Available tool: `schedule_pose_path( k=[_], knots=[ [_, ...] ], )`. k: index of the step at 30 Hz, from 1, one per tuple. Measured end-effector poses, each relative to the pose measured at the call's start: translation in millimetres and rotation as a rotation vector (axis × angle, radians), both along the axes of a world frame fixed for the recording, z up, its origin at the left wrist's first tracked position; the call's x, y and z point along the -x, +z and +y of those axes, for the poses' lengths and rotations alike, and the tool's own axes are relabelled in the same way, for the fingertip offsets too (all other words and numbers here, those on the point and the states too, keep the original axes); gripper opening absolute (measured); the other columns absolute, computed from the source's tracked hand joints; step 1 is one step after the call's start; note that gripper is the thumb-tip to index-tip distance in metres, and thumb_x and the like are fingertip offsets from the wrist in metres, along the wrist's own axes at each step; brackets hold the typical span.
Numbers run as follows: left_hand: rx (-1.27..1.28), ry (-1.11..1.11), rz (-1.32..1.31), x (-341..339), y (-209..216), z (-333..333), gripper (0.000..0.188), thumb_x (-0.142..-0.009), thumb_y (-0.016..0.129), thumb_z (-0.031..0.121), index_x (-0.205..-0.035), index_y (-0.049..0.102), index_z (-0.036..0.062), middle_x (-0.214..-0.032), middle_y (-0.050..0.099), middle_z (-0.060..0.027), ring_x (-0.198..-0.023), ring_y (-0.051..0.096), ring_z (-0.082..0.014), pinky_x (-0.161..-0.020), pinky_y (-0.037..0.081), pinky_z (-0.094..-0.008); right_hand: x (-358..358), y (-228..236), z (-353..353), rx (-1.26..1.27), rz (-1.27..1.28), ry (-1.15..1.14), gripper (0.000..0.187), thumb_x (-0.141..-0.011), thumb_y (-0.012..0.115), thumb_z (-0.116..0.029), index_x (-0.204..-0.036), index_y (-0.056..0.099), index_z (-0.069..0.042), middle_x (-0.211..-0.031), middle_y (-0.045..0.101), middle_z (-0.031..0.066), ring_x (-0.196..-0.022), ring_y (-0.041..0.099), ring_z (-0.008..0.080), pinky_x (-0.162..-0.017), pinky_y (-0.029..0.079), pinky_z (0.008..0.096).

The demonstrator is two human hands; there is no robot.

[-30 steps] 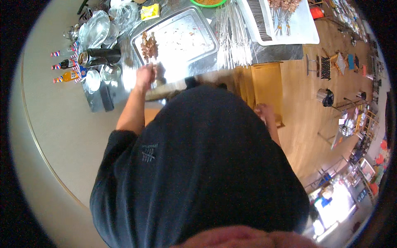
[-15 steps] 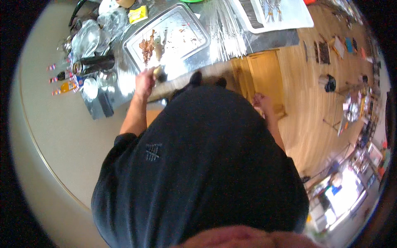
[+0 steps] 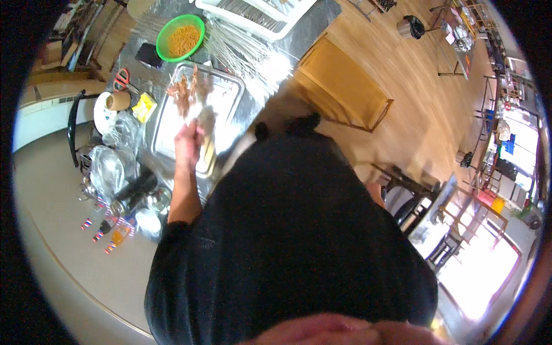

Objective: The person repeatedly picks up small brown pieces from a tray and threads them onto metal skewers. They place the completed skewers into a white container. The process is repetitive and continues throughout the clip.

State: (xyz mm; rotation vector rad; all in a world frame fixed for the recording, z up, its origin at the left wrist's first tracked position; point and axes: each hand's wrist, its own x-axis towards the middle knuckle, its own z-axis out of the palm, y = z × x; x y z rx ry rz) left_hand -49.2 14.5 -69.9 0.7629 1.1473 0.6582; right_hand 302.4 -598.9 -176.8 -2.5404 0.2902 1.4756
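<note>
My left hand [image 3: 188,141] is closed around the lower ends of a bunch of meat skewers [image 3: 183,95]. Reddish-brown meat sits at their far ends, held up over a metal tray [image 3: 234,109]. Glare washes out the sticks between meat and fingers. Scraps speckled the tray's pale surface a moment ago; now it is mostly overexposed. On my other side only a bit of my right hand or wrist [image 3: 376,193] shows past my dark shirt, low at my side, its fingers hidden.
Beyond the tray stand a green bowl [image 3: 161,43] of orange-yellow strands, many thin metal skewers [image 3: 238,49] and a white bin [image 3: 282,29]. Scissors [image 3: 121,79], a yellow packet [image 3: 144,108], plastic bags [image 3: 112,167] and bottles [image 3: 119,234] crowd the left. A wooden box-like piece [image 3: 345,86] stands right.
My view and body have turned right, so the table appears rotated and more of its far side shows. The meat skewers stay in my left hand. My right hand has largely slipped behind my body.
</note>
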Motion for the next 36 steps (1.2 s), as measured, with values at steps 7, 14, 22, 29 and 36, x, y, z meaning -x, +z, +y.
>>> schedule_pose_path(
  k=[7, 14, 22, 29, 36],
  knots=[
    [0.107, -0.218, -0.057, -35, 11, 27, 0.018, -0.105, 0.054, 0.018, -0.113, 0.064, 0.0057, -0.076, 0.059, 0.0018, -0.054, 0.041, -0.0057, -0.048, 0.033, -0.0220, 35, -37, -27, -0.069, -0.066, 0.037, 0.022, -0.087, 0.062, -0.026, -0.075, 0.071, -0.010, -0.068, 0.067, 0.0098, -0.062, 0.067, 0.0293, -0.058, 0.053, 0.0448],
    [0.133, -0.248, -0.015, -57, 29, 24, 0.012, -0.103, 0.059, 0.020, -0.101, 0.064, 0.0081, -0.072, 0.058, 0.0027, -0.050, 0.037, -0.0044, -0.043, 0.027, -0.0223, 8, -44, 10, 0.039, -0.303, 0.532, 0.013, -0.071, 0.070, -0.025, -0.062, 0.070, -0.015, -0.063, 0.067, 0.0074, -0.060, 0.068, 0.0264, -0.056, 0.052, 0.0426],
    [-0.058, -0.279, 0.322, -103, 45, 8, 0.014, -0.100, 0.063, 0.025, -0.099, 0.064, 0.0108, -0.072, 0.058, 0.0049, -0.056, 0.047, -0.0036, -0.048, 0.033, -0.0213, -36, -49, 76, -0.294, -0.392, 0.158, 0.022, -0.083, 0.064, -0.019, -0.067, 0.070, -0.006, -0.064, 0.069, 0.0108, -0.056, 0.069, 0.0250, -0.059, 0.057, 0.0366],
    [0.290, -0.431, 0.071, -194, 3, 47, 0.013, -0.099, 0.065, 0.022, -0.102, 0.066, 0.0094, -0.079, 0.066, 0.0007, -0.069, 0.062, -0.0105, -0.061, 0.049, -0.0228, -85, -78, 66, -0.215, -0.445, 0.224, 0.020, -0.081, 0.059, -0.018, -0.085, 0.076, -0.009, -0.074, 0.073, 0.0082, -0.064, 0.072, 0.0245, -0.065, 0.060, 0.0380],
    [0.253, -0.770, 0.146, -346, -8, 15, 0.017, -0.097, 0.067, 0.022, -0.107, 0.068, 0.0086, -0.088, 0.069, -0.0013, -0.080, 0.064, -0.0100, -0.065, 0.051, -0.0233, -68, -69, -57, 0.208, -0.461, 0.186, 0.021, -0.075, 0.065, -0.023, -0.093, 0.075, -0.019, -0.084, 0.073, -0.0025, -0.076, 0.071, 0.0204, -0.054, 0.053, 0.0383]
  ],
)
